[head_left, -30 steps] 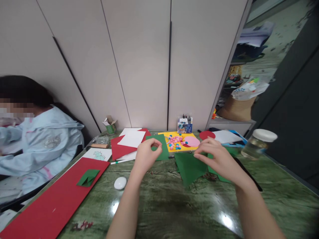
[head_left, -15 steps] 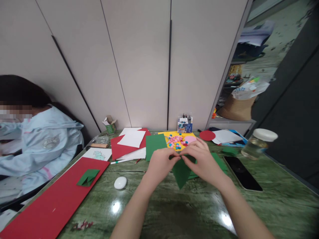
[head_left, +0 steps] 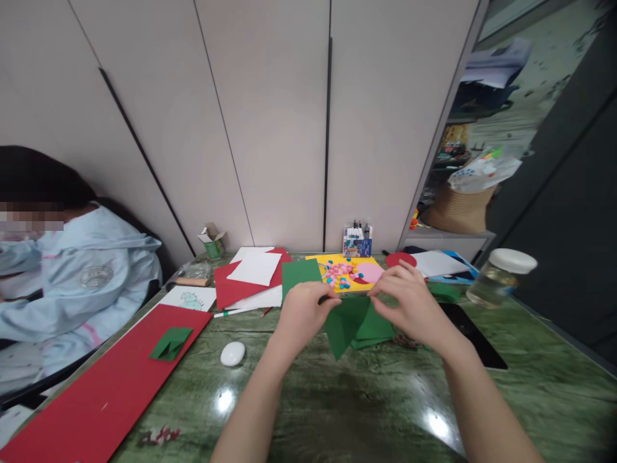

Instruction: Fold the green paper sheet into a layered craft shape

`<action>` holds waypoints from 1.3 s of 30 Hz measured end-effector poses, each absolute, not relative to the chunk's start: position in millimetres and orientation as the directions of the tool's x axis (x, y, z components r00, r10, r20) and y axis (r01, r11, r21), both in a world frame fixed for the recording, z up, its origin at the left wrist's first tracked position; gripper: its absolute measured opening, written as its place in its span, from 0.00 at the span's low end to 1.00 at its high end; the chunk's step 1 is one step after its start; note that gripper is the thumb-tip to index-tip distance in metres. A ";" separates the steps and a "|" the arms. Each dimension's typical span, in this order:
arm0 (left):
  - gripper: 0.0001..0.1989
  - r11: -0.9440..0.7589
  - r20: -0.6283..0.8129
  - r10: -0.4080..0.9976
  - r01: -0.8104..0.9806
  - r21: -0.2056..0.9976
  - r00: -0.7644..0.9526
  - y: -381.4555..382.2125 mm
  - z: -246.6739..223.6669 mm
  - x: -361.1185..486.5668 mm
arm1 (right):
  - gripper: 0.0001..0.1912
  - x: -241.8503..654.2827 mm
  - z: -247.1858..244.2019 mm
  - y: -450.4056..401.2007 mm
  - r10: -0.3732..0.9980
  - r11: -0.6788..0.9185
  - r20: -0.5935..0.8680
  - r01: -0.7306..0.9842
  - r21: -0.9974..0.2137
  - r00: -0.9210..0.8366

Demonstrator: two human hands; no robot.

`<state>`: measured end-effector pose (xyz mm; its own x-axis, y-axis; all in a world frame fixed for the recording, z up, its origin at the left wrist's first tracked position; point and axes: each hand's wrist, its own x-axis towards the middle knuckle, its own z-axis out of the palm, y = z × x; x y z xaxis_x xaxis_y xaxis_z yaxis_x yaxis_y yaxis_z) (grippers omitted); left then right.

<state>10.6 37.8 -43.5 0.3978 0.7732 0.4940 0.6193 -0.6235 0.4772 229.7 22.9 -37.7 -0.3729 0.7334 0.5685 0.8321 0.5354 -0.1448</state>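
Note:
A sheet of green paper (head_left: 340, 326) hangs above the table with one corner pointing down. My left hand (head_left: 307, 315) pinches its upper left edge between thumb and fingertips. On the other side, my right hand (head_left: 407, 305) is closed in a pinch at the upper right edge, its other fingers raised. More green paper (head_left: 376, 331) lies on the table just behind the held sheet, partly covered by it. To the left, a folded green paper piece (head_left: 171, 343) rests on a long red sheet (head_left: 103, 379).
A white oval object (head_left: 233, 354) lies left of my arms. Colourful small pieces (head_left: 343, 271) sit on yellow paper (head_left: 313, 260). At right are a phone (head_left: 477, 337) and a lidded jar (head_left: 499, 283). A marker box (head_left: 357, 244) stands behind. Another person (head_left: 91, 276) sits at left.
My hands have moved apart, the right one shifting right over part of the phone. The green sheet is now stretched wider between them, its hanging corner slightly further left.

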 end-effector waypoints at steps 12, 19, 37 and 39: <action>0.04 -0.611 0.492 0.788 0.565 0.555 0.370 36.3 -40.6 11.7 | 0.06 229.5 -28.2 11.2 0.709 0.590 0.611 0.772 -0.238 -0.353; 0.04 -0.621 0.505 0.782 0.535 0.573 0.367 35.7 -38.8 15.0 | 0.03 222.0 -34.4 14.8 0.688 0.609 0.612 0.769 -0.194 -0.390; 0.04 -0.664 0.521 0.733 0.628 0.406 0.438 27.9 -38.5 25.2 | 0.05 214.8 -28.4 8.4 0.699 0.646 0.548 0.735 -0.208 -0.460; 0.05 -0.657 0.516 0.740 0.627 0.418 0.432 28.8 -36.7 21.4 | 0.05 219.3 -27.0 8.1 0.703 0.637 0.557 0.740 -0.216 -0.442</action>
<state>21.4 28.8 -36.7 0.4316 0.7400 0.5158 0.6275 -0.6571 0.4177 219.3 8.1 -27.0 -0.4424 0.7030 0.5568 0.7399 0.6370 -0.2164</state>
